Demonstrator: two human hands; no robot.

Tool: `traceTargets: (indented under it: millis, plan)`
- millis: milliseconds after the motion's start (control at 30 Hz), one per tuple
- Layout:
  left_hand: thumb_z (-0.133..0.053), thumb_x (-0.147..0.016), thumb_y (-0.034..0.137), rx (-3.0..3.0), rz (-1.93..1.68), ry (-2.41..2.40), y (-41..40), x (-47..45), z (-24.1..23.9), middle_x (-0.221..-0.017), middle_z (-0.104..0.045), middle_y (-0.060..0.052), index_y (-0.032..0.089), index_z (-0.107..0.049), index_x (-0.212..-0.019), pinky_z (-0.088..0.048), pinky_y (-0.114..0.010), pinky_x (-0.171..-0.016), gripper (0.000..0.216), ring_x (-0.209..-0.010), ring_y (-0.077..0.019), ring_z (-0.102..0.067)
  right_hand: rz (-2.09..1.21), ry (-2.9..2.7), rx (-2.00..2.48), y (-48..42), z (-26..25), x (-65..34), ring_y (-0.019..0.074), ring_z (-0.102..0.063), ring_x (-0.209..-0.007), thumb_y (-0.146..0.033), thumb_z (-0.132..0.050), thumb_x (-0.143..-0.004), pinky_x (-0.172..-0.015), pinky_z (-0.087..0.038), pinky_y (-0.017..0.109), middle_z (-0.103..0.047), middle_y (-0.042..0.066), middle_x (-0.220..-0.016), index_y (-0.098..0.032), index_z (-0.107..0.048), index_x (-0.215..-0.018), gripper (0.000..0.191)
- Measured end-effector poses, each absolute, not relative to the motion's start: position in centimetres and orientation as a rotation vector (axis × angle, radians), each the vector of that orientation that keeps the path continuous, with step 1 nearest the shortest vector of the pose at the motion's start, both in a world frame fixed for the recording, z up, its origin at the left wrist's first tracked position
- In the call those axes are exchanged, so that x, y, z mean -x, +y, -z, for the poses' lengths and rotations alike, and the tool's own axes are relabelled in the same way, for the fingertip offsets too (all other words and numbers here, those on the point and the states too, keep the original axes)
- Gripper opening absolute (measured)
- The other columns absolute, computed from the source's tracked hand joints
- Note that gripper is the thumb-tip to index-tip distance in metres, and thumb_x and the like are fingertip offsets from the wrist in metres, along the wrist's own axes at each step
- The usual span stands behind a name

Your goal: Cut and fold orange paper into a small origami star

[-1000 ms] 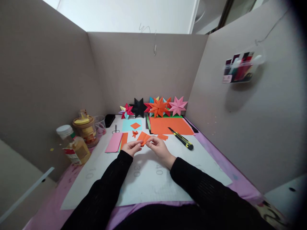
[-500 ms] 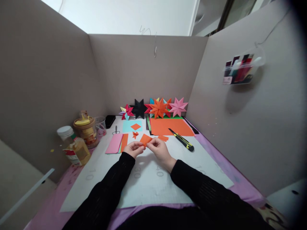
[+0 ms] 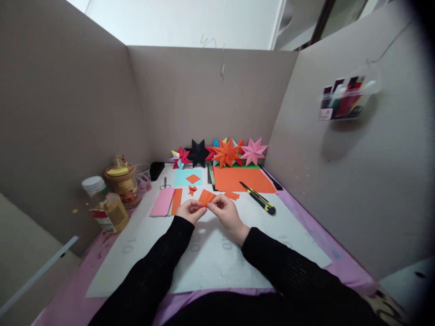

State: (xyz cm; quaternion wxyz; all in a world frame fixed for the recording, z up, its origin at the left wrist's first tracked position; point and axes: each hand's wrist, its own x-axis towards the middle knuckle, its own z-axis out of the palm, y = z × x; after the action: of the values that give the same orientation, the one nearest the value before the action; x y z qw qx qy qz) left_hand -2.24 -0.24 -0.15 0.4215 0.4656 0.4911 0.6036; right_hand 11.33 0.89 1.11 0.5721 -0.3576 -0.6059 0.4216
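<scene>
A small orange paper piece (image 3: 206, 197) is pinched between both hands just above the white cutting mat (image 3: 217, 253). My left hand (image 3: 190, 211) grips its near left corner with closed fingers. My right hand (image 3: 225, 212) pinches the near right corner, thumb against forefinger. Beyond the hands lie a folded orange piece (image 3: 192, 190), an orange scrap (image 3: 232, 195) and an orange diamond on a light blue sheet (image 3: 187, 178).
Several paper stars (image 3: 224, 152) stand along the back wall behind a large orange sheet (image 3: 242, 179). A yellow-black utility knife (image 3: 258, 198) lies right of the hands. A pink paper stack (image 3: 163, 202), small scissors (image 3: 165, 183), a glue bottle (image 3: 103, 206), a jar (image 3: 121, 183) and a cup sit left.
The hands have drawn closer together and the orange piece, earlier spread wider and flatter, now stands up shorter between the fingertips. The view shifted slightly.
</scene>
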Motion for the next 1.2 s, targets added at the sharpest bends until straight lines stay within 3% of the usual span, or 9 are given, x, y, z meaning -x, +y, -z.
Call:
traceTargets:
  millis: [367, 567, 1200]
  plan:
    - [-0.076, -0.048, 0.023, -1.207, -1.563, 1.224, -0.15, 1.98, 0.25, -0.056, -0.06, 0.002, 0.016, -0.052, -0.065, -0.044, -0.019, -0.053, 0.03, -0.05, -0.0086, -0.056, -0.963, -1.393, 0.86, 0.77, -1.23, -11.35, 0.0124, -0.048, -0.058, -0.029, -0.063, -0.068, -0.056, -0.04, 0.026, -0.053, -0.002, -0.06, -0.018, -0.054, -0.061, 0.017]
    - [-0.078, -0.047, 0.025, -1.084, -1.569, 1.167, -0.41, 1.77, -0.12, -0.053, -0.062, 0.005, 0.021, -0.037, -0.081, -0.045, -0.022, -0.051, 0.053, -0.049, -0.0133, -0.061, -0.969, -1.4, 0.86, 0.7, -1.19, -11.23, 0.0124, -0.048, -0.057, -0.03, -0.063, -0.068, -0.056, -0.04, 0.026, -0.052, -0.002, -0.06, -0.018, -0.051, -0.06, 0.019]
    - [-0.08, -0.044, 0.03, -0.986, -1.391, 1.226, -0.26, 2.16, -0.1, -0.046, -0.062, 0.002, 0.02, -0.037, -0.083, -0.047, -0.023, -0.049, 0.059, -0.042, -0.014, -0.059, -0.969, -1.441, 0.848, 0.54, -1.3, -11.22, 0.0126, -0.049, -0.058, -0.028, -0.063, -0.069, -0.056, -0.04, 0.025, -0.052, -0.002, -0.06, -0.018, -0.052, -0.061, 0.016]
